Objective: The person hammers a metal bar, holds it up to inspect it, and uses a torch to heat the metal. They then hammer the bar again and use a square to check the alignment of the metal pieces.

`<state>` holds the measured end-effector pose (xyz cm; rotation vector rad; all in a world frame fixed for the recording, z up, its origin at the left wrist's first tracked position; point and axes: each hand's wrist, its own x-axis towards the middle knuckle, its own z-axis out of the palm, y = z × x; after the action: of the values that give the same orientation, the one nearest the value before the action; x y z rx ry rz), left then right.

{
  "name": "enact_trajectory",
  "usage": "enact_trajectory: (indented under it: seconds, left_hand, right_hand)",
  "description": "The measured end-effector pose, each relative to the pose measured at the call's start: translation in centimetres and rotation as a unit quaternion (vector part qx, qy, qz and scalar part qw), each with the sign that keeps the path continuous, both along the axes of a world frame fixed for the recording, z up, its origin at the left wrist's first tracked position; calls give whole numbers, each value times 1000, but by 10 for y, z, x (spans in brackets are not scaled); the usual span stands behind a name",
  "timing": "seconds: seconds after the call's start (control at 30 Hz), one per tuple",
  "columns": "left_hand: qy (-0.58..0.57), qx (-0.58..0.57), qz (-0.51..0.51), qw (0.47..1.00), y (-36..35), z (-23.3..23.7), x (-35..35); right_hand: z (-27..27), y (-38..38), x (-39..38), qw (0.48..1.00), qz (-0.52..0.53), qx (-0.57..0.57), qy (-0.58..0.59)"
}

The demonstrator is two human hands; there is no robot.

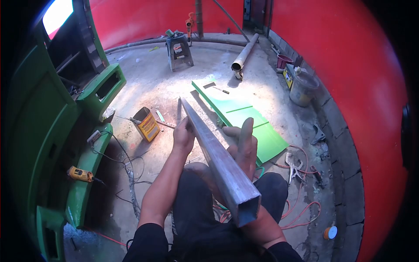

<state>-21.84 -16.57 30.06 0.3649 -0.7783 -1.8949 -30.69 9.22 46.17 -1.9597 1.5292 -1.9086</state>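
Note:
A long square metal tube (pixel 222 163) slants across my lap, its hollow near end tilted up toward me. My left hand (pixel 184 136) is closed on the tube's left side, toward its far end. On the other side, my right hand (pixel 244 146) has its fingers apart, one pointing upward. The tube passes over my right wrist and hides part of the palm. Beyond my right hand, a bright green panel (pixel 257 124) lies on the floor. Past my left hand stands a yellow open-topped can (pixel 148 126).
A yellow power tool (pixel 80 174) rests on a green part (pixel 83 196) at left. Locking pliers (pixel 294 167) and an orange hose (pixel 301 225) lie at right. Farther off are a step stool (pixel 179 54), a pipe (pixel 245 54), a screwdriver (pixel 221 90) and a bucket (pixel 304 89).

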Motion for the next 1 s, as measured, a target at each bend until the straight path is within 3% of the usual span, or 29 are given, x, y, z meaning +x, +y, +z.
enact_trajectory:
  seconds: [0.07,0.4,0.5,0.57,0.6,1.0]
  left_hand:
    - [-42,-37,20,998,2,0,3]
    - [-60,0,38,997,19,15,4]
    - [-75,6,52,996,26,20,6]
    - [-81,34,59,994,28,25,3]
    - [-80,25,53,995,30,27,4]
    - [-89,-9,64,994,32,27,0]
  right_hand:
    - [10,2,-3,990,-74,-35,115]
    - [3,4,0,999,-34,4,32]
    - [6,9,0,997,-54,9,58]
    - [6,9,-3,983,-107,16,150]
    - [-1,5,-1,999,-31,-4,23]
    - [1,8,-1,999,-38,12,14]
